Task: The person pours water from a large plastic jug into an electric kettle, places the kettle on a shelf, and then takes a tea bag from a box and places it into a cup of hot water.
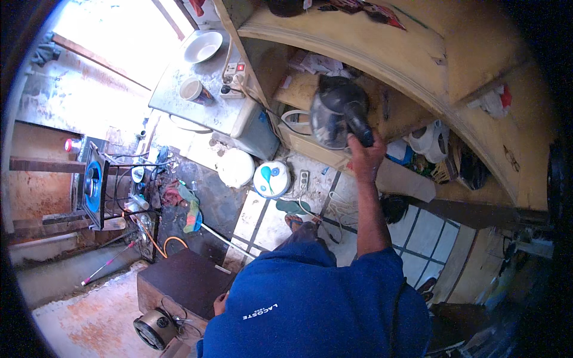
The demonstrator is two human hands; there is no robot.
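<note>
My right hand grips the black handle of an electric kettle. The kettle has a black lid and a shiny body, and it is in front of a shelf of a yellowish wooden cupboard. Whether its base touches the shelf is hidden. A black cord stretches from beside the kettle toward a multi-socket block with a red lit switch. Only some fingers of my left hand show, low at my side, close to a dark brown cabinet; what it may hold is hidden.
A metal bowl and a cup sit on a grey-topped surface left of the cupboard. Two white lidded containers stand on the tiled floor near an extension socket with loose cord. A blue gas stove is at left.
</note>
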